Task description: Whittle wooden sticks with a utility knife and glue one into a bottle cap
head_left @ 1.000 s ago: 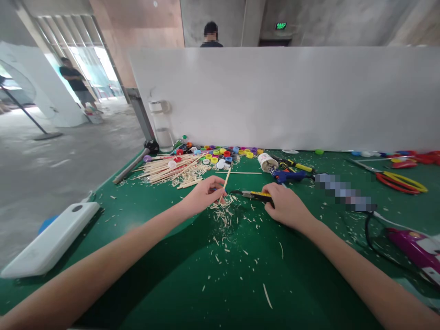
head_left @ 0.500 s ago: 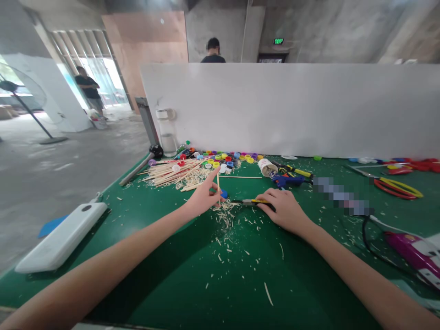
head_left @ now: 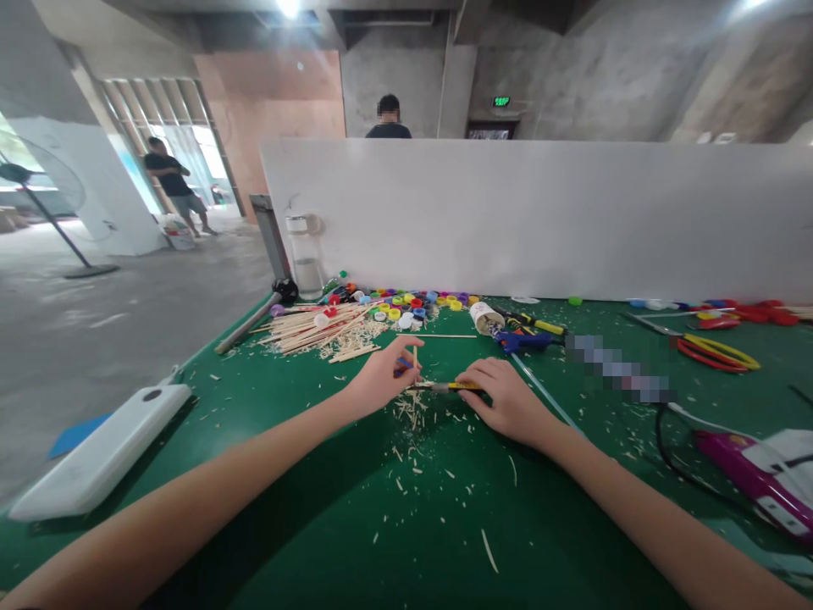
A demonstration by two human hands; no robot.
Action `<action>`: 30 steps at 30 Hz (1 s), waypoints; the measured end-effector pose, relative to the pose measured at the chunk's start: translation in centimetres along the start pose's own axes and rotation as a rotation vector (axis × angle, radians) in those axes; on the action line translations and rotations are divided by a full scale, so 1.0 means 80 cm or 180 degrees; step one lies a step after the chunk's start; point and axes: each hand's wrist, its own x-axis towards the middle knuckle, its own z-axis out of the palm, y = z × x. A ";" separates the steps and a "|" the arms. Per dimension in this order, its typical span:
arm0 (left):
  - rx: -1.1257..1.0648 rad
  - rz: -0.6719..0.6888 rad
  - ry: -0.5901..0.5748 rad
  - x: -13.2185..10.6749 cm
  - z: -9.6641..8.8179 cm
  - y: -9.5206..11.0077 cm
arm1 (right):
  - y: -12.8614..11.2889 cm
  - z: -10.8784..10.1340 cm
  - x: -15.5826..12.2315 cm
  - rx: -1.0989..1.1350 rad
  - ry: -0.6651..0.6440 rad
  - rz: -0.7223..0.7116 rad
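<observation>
My left hand (head_left: pixel 378 379) pinches a short, pale wooden stick (head_left: pixel 415 354), which stands nearly upright. A blue bottle cap (head_left: pixel 400 368) shows partly behind its fingers; I cannot tell whether they touch it. My right hand (head_left: pixel 508 396) is closed on a yellow-and-black utility knife (head_left: pixel 458 386). The knife's blade points left and reaches the lower part of the stick, close to my left fingertips. Beneath them, thin wood shavings (head_left: pixel 412 412) are scattered over the green tabletop (head_left: pixel 305 517).
Beyond my hands lie a pile of wooden sticks (head_left: pixel 311 329) and colourful bottle caps (head_left: pixel 416 302). A blue glue gun (head_left: pixel 524 341), a paper cup (head_left: pixel 486 317) and pliers (head_left: pixel 717 354) are to the right. A white power bank-like block (head_left: pixel 105 453) sits left. A white partition (head_left: pixel 508 216) stands behind.
The knife has moved left, bringing its blade against the stick. My left index finger, stretched out before, is now bent in toward the stick. The camera view has tilted up slightly.
</observation>
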 end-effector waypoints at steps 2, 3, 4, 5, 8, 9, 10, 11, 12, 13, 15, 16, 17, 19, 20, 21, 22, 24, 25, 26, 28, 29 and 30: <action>0.0114 0.0022 0.0010 0.000 0.000 0.004 | -0.001 0.005 0.001 -0.0014 0.0018 0.0020; 0.0200 0.0032 0.0010 -0.001 -0.001 0.006 | -0.001 0.007 0.001 -0.0008 0.0027 0.0037; 0.0296 0.0040 0.0012 -0.001 -0.003 0.009 | -0.002 0.008 0.002 0.0007 0.0032 0.0057; 0.0388 0.0044 0.0018 -0.001 -0.004 0.011 | -0.002 0.009 0.001 0.0030 0.0037 0.0069; 0.0593 0.0027 0.0019 -0.001 -0.009 0.016 | -0.003 0.008 0.001 0.0088 0.0060 0.0049; 0.0639 0.0024 0.0018 -0.001 -0.010 0.017 | -0.004 0.008 0.001 0.0085 0.0065 0.0036; 0.0677 0.0027 0.0014 -0.001 -0.010 0.017 | -0.004 0.007 0.001 0.0072 0.0062 0.0024; 0.0709 0.0037 0.0001 -0.001 -0.010 0.017 | -0.004 0.007 0.002 0.0055 0.0058 0.0016; 0.0739 0.0052 -0.0016 -0.001 -0.010 0.017 | -0.003 0.008 0.003 0.0045 0.0048 0.0019; 0.0763 0.0070 -0.0024 -0.001 -0.009 0.018 | -0.002 0.008 0.004 0.0046 0.0029 0.0023; 0.0792 0.0116 -0.0026 -0.002 -0.007 0.019 | 0.000 0.010 0.006 0.0054 -0.0027 0.0031; 0.0808 0.0145 -0.0025 -0.002 -0.005 0.020 | 0.002 0.012 0.007 0.0046 -0.0064 0.0032; 0.0827 0.0170 -0.0047 -0.002 -0.004 0.022 | 0.004 0.014 0.008 0.0031 -0.0103 0.0027; 0.0874 0.0197 -0.0139 -0.003 -0.002 0.025 | 0.006 0.018 0.009 -0.0003 -0.0166 0.0016; 0.0898 0.0195 -0.0181 -0.003 -0.001 0.026 | 0.007 0.019 0.010 -0.0006 -0.0180 0.0017; 0.0922 0.0182 -0.0198 -0.003 -0.001 0.026 | 0.007 0.020 0.010 0.0003 -0.0179 0.0021; 0.0941 0.0161 -0.0196 -0.004 -0.001 0.027 | 0.007 0.021 0.010 0.0015 -0.0161 0.0033; 0.0976 0.0112 -0.0138 -0.004 -0.003 0.026 | 0.006 0.022 0.010 0.0040 -0.0089 0.0070; 0.1001 0.0084 -0.0110 -0.004 -0.003 0.025 | 0.005 0.021 0.010 0.0055 -0.0039 0.0088; 0.1033 0.0058 -0.0077 -0.004 -0.004 0.023 | 0.005 0.021 0.009 0.0071 0.0019 0.0109; 0.1117 0.0034 -0.0001 -0.004 -0.004 0.021 | 0.005 0.020 0.009 0.0102 0.0147 0.0165; 0.1166 0.0034 0.0042 -0.004 -0.004 0.021 | 0.005 0.020 0.009 0.0113 0.0201 0.0191; 0.1214 0.0040 0.0083 -0.004 -0.003 0.021 | 0.004 0.020 0.008 0.0121 0.0237 0.0203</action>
